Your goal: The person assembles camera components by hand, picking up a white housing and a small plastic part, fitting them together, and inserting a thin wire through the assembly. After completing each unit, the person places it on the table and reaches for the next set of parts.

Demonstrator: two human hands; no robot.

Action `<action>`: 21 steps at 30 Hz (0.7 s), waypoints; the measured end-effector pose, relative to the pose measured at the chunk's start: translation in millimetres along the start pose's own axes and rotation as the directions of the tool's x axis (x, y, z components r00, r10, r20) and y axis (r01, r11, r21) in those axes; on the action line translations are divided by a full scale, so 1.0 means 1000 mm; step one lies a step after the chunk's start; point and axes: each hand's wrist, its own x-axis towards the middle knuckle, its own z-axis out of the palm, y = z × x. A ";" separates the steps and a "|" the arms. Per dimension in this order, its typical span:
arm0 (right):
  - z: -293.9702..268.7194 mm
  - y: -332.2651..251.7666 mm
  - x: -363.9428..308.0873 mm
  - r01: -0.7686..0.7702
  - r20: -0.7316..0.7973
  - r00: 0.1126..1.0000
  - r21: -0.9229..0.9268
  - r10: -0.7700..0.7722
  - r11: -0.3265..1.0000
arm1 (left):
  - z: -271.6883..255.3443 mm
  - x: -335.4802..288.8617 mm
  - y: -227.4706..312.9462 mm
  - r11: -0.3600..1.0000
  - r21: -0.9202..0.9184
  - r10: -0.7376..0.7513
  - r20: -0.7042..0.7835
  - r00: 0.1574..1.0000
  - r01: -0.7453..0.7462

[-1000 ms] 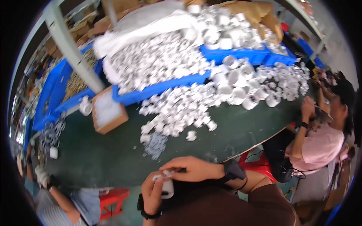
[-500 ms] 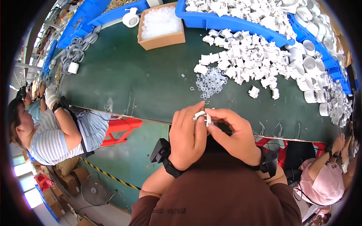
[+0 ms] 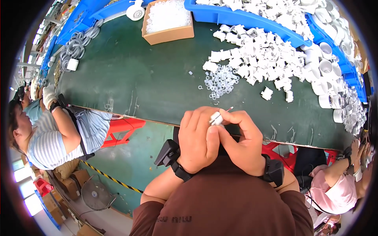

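Observation:
My left hand (image 3: 197, 139) and my right hand (image 3: 245, 142) meet just in front of the table's near edge. Between their fingertips is a small white plastic fitting (image 3: 215, 118), which both hands pinch. A thin pin-like piece (image 3: 230, 109) sticks out past my right index finger; its other end is hidden. Beyond my hands lies a heap of small translucent rings (image 3: 220, 82). Behind it spreads a larger pile of white plastic fittings (image 3: 256, 55), with one loose fitting (image 3: 267, 93) nearer to me.
Blue bins (image 3: 244, 20) of white parts line the far edge. A cardboard box (image 3: 169, 36) holds small clear pieces. White cups (image 3: 326, 67) stand right; grey hoses (image 3: 73, 49) lie far left. One person (image 3: 59, 129) sits left, another (image 3: 334, 185) right.
The white fitting has been turned between my fingers, and its two pieces now look closer together. The thin pin-like piece has come into sight by my right index finger.

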 end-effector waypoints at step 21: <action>-0.042 0.023 0.055 0.064 0.019 0.998 -0.451 -0.063 0.890 | -0.012 0.008 -0.003 0.974 0.202 0.084 0.100 0.991 -0.103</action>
